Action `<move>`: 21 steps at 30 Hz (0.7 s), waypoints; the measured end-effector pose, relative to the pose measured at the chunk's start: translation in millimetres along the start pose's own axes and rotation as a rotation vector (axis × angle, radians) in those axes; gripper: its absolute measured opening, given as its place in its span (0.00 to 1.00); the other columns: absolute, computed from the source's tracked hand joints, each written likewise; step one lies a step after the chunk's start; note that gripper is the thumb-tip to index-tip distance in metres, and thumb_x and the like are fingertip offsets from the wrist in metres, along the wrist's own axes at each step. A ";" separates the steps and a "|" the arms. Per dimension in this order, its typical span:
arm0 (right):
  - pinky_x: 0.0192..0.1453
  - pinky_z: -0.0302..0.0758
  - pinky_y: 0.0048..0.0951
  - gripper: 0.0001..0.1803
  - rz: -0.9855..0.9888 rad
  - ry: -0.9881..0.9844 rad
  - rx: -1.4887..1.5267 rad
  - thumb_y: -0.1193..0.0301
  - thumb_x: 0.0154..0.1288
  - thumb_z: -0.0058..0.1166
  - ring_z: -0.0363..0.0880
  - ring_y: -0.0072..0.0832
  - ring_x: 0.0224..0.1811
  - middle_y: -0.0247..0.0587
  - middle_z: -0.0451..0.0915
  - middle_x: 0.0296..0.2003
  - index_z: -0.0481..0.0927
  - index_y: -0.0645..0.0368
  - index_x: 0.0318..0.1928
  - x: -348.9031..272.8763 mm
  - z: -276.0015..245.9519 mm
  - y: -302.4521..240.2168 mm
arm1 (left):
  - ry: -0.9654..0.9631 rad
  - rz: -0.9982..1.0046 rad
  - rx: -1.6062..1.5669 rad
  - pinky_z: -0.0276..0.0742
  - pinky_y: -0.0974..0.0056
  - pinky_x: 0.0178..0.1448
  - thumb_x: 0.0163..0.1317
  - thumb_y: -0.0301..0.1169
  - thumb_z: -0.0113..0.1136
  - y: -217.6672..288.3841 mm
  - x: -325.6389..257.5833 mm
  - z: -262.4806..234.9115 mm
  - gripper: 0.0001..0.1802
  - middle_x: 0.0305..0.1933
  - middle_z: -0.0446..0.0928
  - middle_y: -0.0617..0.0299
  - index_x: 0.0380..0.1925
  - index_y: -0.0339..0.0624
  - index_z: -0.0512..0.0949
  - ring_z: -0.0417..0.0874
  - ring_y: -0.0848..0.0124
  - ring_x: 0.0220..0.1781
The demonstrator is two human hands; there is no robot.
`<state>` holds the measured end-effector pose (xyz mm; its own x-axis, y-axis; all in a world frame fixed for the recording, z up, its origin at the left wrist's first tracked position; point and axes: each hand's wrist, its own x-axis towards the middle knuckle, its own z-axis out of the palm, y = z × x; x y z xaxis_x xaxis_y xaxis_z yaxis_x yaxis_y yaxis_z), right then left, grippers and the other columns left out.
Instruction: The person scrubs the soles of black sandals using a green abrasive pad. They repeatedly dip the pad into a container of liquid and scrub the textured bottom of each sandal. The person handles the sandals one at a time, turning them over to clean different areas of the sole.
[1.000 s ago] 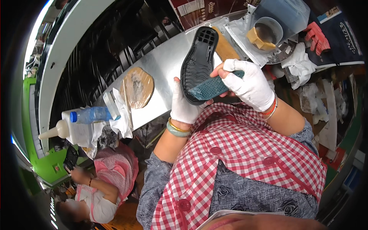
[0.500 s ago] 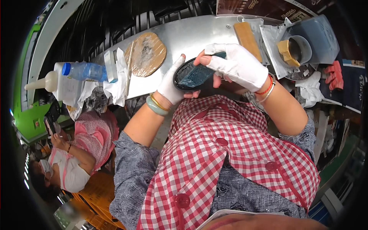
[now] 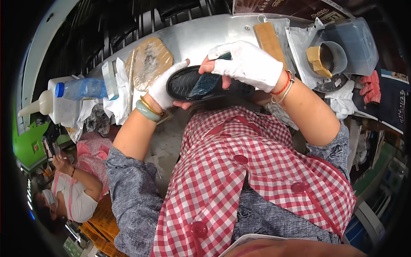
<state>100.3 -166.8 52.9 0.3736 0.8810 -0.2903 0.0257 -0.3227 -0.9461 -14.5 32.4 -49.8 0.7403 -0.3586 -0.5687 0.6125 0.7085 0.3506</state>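
My left hand (image 3: 163,89), in a white fingerless glove, grips the left end of a black shoe sole (image 3: 180,84) with a grooved face. The sole is held above the near edge of the bench, its face turned up toward me. My right hand (image 3: 246,64), gloved the same way, pinches a dark teal textured strip (image 3: 205,84) lying slantwise over the middle of the sole. Its fingers hide the strip's upper part. Whether the strip is attached to the sole, I cannot tell.
On the metal bench (image 3: 192,36) lie a plastic-wrapped brown pad (image 3: 152,62), a blue-capped bottle (image 3: 83,89) and a tan block (image 3: 269,40). A cup (image 3: 334,58) and clear bin (image 3: 361,47) stand right. A co-worker (image 3: 79,188) sits at left.
Both hands and the sole have shifted left in the picture. The sole has turned, so more of its grooved face shows. My right hand still pinches the teal strip.
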 end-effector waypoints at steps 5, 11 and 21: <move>0.27 0.68 0.17 0.14 -0.010 0.024 -0.030 0.60 0.62 0.55 0.72 0.15 0.18 0.31 0.80 0.30 0.82 0.58 0.38 -2.0 -6.8 1.0 | 0.165 -0.016 0.074 0.69 0.70 0.14 0.66 0.46 0.45 13.0 -8.9 25.6 0.23 0.31 0.79 0.54 0.43 0.35 0.73 0.79 0.68 0.21; 0.25 0.68 0.21 0.15 0.064 0.047 -0.093 0.61 0.59 0.58 0.72 0.18 0.17 0.34 0.78 0.25 0.82 0.60 0.38 -7.4 -13.6 -4.5 | 0.252 0.014 0.095 0.77 0.72 0.27 0.65 0.42 0.50 18.3 -8.7 33.1 0.20 0.33 0.81 0.53 0.39 0.33 0.77 0.82 0.69 0.28; 0.24 0.67 0.19 0.14 0.102 0.207 -0.036 0.61 0.61 0.56 0.71 0.16 0.18 0.31 0.77 0.22 0.82 0.60 0.37 -53.2 -41.4 1.6 | -0.033 -0.081 0.261 0.60 0.68 0.09 0.66 0.53 0.36 15.1 -8.8 24.9 0.32 0.28 0.79 0.50 0.43 0.32 0.75 0.72 0.64 0.09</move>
<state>118.9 -228.5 72.8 0.5580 0.7547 -0.3452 0.0099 -0.4220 -0.9066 -4.9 31.1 -21.0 0.6924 -0.4303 -0.5792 0.7173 0.4976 0.4878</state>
